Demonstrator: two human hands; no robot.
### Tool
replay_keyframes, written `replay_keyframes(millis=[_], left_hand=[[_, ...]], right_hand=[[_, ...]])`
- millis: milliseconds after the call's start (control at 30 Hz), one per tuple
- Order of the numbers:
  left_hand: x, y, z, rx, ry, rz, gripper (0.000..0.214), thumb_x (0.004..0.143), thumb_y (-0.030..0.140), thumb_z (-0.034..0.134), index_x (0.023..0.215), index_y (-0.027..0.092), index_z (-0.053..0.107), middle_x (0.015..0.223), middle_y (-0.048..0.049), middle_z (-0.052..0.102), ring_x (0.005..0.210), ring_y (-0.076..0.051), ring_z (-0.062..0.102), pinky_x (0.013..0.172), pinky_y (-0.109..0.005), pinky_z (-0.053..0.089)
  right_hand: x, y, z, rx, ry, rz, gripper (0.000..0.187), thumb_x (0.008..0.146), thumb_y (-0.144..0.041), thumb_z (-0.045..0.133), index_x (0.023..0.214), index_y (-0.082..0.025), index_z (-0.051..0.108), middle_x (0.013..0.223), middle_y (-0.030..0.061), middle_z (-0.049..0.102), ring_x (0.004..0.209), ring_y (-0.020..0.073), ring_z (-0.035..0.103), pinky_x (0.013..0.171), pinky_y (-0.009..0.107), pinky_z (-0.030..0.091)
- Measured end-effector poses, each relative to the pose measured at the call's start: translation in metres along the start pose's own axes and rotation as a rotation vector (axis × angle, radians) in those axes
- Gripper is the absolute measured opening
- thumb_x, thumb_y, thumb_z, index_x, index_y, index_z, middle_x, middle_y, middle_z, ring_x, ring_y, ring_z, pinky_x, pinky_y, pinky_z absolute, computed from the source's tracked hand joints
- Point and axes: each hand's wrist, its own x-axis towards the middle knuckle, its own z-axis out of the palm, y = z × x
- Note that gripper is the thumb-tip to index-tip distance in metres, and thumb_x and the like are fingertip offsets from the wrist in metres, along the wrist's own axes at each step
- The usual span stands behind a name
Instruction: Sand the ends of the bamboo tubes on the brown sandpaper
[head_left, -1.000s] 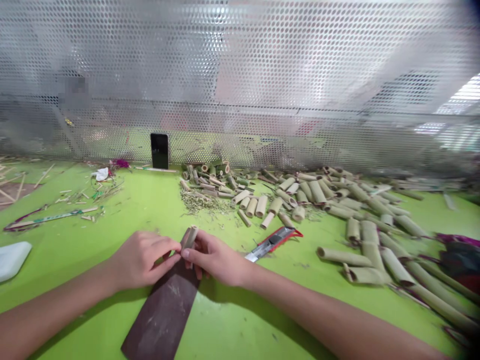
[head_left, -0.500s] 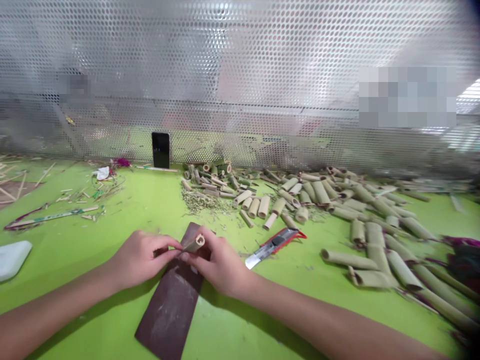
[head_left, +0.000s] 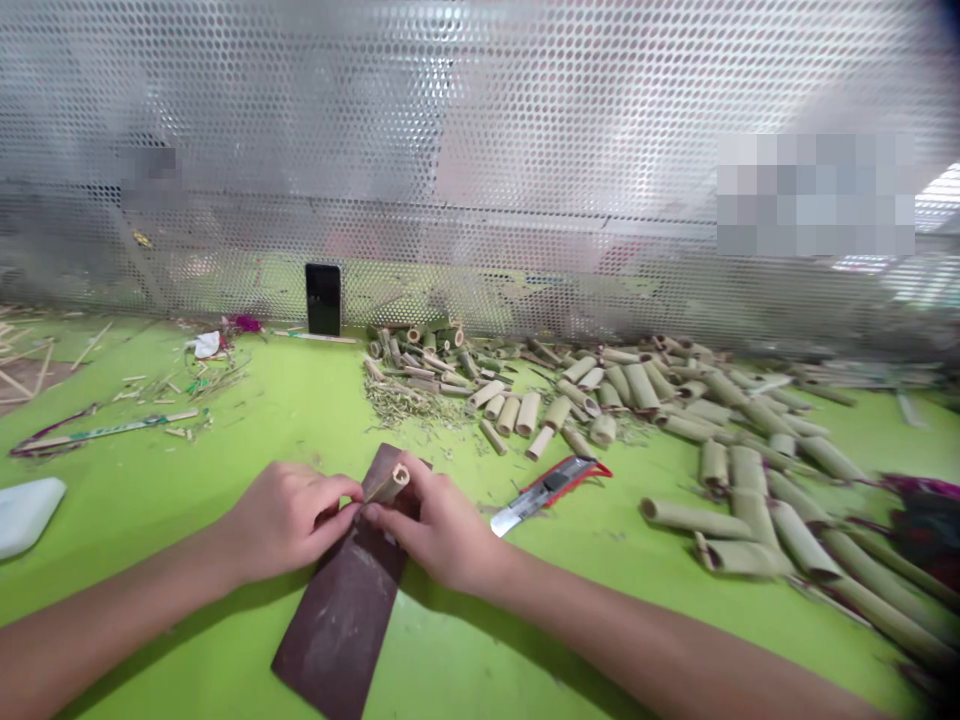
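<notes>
A short bamboo tube (head_left: 388, 485) is held slantwise over a dark brown strip that looks like sandpaper (head_left: 337, 620), its open, ragged end turned up and to the right. The thumb and fingers of my right hand (head_left: 435, 520) are closed around the tube from the right. From the left, my left hand (head_left: 300, 515) pinches at the tube's lower end; the exact contact is partly hidden by the fingertips. A utility knife (head_left: 551, 492) with a grey and red handle lies on the green table to the right of my right hand.
Cut bamboo pieces (head_left: 637, 385) lie heaped at the back and right of the green table (head_left: 247, 420). A phone (head_left: 323, 299) leans against a perforated metal screen (head_left: 480, 120). At left are thin sticks (head_left: 112, 430), scraps and a white object (head_left: 28, 515).
The fingers of my left hand have shifted slightly and curled more at the tube's lower end. My right hand keeps its hold on the tube, almost unmoved.
</notes>
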Motion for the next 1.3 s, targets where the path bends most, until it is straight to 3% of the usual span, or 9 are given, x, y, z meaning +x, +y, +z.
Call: replay_keyframes(millis=[267,533,800,1300], left_hand=[[0.002,0.0,-0.001,0.074,-0.001,0.073,0.021,0.102,0.024,0.048,0.092,0.017,0.066,0.058,0.0042,0.063,0.045,-0.012,0.056,0.049,-0.026,0.04],[0.002,-0.001,0.0,0.196,0.059,0.206,0.025,0.104,0.021,0.044,0.088,0.016,0.064,0.055,0.0038,0.057,0.044,-0.012,0.051,0.048,-0.027,0.035],[0.004,0.0,-0.003,0.287,0.044,0.283,0.023,0.105,0.017,0.043,0.089,0.015,0.06,0.056,0.0039,0.057,0.047,-0.012,0.05,0.049,-0.028,0.034],[0.004,0.001,-0.003,0.355,0.052,0.325,0.019,0.103,0.017,0.046,0.09,0.015,0.06,0.056,0.0037,0.056,0.046,-0.013,0.05,0.048,-0.029,0.035]], right_hand=[[-0.001,-0.003,-0.003,-0.073,0.0,-0.07,0.02,0.09,-0.028,0.067,0.088,-0.022,0.049,0.075,-0.0023,0.064,0.066,0.0143,0.057,0.059,0.026,0.037],[-0.001,-0.008,-0.003,-0.158,-0.051,-0.01,0.02,0.092,-0.03,0.065,0.09,-0.023,0.046,0.078,-0.0001,0.065,0.071,0.017,0.06,0.059,0.027,0.035],[-0.001,-0.011,-0.004,-0.186,-0.046,0.006,0.02,0.091,-0.03,0.065,0.092,-0.022,0.046,0.079,-0.0002,0.064,0.073,0.0176,0.059,0.061,0.028,0.034],[0.001,-0.013,-0.005,-0.196,-0.054,0.008,0.021,0.091,-0.03,0.065,0.091,-0.022,0.046,0.079,0.0011,0.063,0.073,0.0185,0.059,0.063,0.028,0.036]])
